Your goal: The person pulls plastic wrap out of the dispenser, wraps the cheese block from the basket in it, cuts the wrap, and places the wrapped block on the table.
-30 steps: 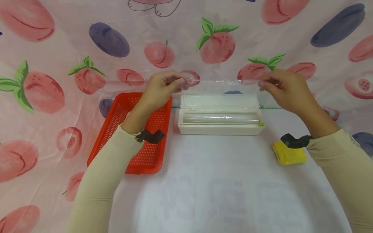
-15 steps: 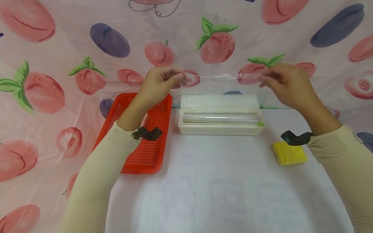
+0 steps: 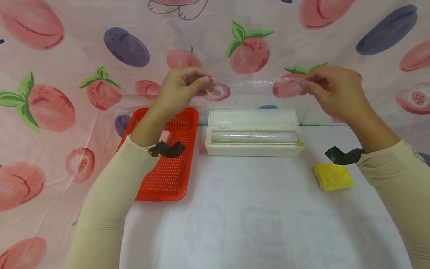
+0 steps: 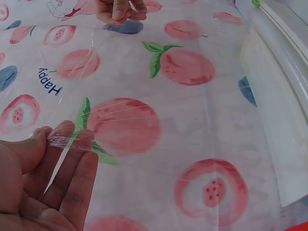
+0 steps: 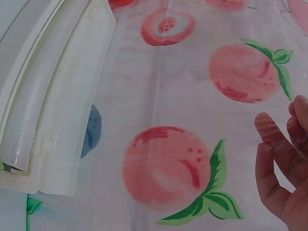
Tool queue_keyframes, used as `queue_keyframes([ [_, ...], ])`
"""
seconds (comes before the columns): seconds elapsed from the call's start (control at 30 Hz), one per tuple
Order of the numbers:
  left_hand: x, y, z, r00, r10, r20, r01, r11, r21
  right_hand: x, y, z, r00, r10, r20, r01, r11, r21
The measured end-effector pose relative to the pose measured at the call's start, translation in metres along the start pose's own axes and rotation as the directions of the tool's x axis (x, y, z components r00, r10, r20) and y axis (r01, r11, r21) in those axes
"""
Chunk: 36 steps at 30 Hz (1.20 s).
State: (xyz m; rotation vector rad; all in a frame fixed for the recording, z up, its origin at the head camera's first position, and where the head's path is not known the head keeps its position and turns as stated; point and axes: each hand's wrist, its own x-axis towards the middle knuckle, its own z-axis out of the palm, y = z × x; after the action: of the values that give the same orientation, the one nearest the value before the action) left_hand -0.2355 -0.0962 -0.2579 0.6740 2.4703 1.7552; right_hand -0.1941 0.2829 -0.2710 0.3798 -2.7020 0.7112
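A clear sheet of plastic wrap stretches between my two raised hands, shiny along its upper edge. My left hand pinches one corner between thumb and fingers; in the left wrist view the gathered film lies across the fingertips. At the opposite corner, my right hand pinches the film with thumb and forefinger. Below the sheet stands a white wrap dispenser box, its translucent lid tipped back. Inside lies the roll of wrap, and a green slider sits at the box's right front corner.
Left of the box is a red plastic basket with a pink object in it, partly hidden by my left forearm. A folded yellow cloth lies at the right on the white table. Behind hangs a fruit-print sheet.
Both hands have risen and spread slightly apart, drawing the wrap higher above the box. More of the pink object in the basket shows now. The box and yellow cloth have stayed in place.
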Motion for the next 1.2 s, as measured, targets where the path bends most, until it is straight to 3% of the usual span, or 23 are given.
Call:
queue_keyframes([
  [0.13,0.0,0.003,-0.003,1.0,0.011,-0.01,-0.01,1.0,0.015,0.001,-0.004,-0.002,0.998,-0.043,-0.054,0.043,0.999,-0.005],
  [0.57,0.004,0.014,-0.01,1.0,0.027,-0.006,-0.028,0.999,-0.019,0.005,-0.008,-0.009,0.991,-0.075,-0.107,0.078,0.997,0.019],
  [1.2,0.004,0.025,-0.021,0.999,0.043,-0.02,-0.044,0.999,-0.028,0.009,-0.022,-0.024,0.994,-0.073,-0.078,0.074,0.997,0.01],
])
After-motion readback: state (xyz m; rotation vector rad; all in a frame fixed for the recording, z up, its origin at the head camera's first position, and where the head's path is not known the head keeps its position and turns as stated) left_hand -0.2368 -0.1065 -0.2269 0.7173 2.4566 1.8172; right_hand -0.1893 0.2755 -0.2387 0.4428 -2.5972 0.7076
